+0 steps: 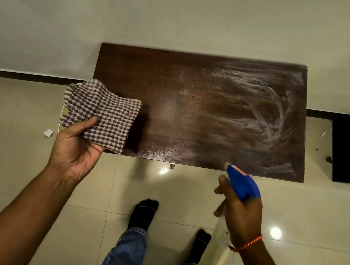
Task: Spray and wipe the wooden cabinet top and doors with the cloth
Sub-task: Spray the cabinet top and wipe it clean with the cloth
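Observation:
The dark wooden cabinet top point(197, 103) lies below me against the wall, seen from above. Its right half carries whitish streaks and spray droplets; the left part looks darker. My left hand point(75, 149) holds a folded purple-and-white checked cloth point(102, 112) above the top's front left corner. My right hand point(239, 211) grips a spray bottle point(241, 183) with a blue trigger head, its nozzle aimed at the front edge of the top. The pale bottle body hangs down below my hand. The cabinet doors are hidden from this angle.
Glossy beige floor tiles point(0, 160) surround the cabinet, with a scrap of paper point(48, 132) at the left. My feet in black socks point(143, 213) stand just in front. A dark recess point(342, 147) opens in the wall at the right.

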Demonstrator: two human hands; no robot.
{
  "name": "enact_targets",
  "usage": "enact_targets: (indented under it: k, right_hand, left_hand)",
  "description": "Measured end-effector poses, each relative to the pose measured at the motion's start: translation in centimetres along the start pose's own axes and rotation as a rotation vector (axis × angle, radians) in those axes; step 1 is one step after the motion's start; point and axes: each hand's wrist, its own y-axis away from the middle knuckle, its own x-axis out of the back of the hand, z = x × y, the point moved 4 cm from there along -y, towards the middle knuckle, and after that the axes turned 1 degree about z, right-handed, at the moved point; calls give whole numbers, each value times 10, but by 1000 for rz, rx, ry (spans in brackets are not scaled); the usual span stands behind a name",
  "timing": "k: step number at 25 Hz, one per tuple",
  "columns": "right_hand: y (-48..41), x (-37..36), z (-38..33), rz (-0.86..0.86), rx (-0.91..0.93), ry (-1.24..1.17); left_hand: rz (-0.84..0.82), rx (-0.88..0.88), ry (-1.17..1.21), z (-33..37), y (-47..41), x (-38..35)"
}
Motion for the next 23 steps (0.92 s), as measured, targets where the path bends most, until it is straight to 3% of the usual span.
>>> enact_targets:
  k: [11,18,23]
  right_hand:
    - [0,6,13,18,-7,39]
    - [-56,15,-51,39,107,-164]
    - [-81,8,-90,47,238,-183]
  left_hand:
    - [75,-105,-52,-12,-13,12]
    - [130,-219,-143,-16,-20,0]
    - [141,-305,-204,-20,-24,-24]
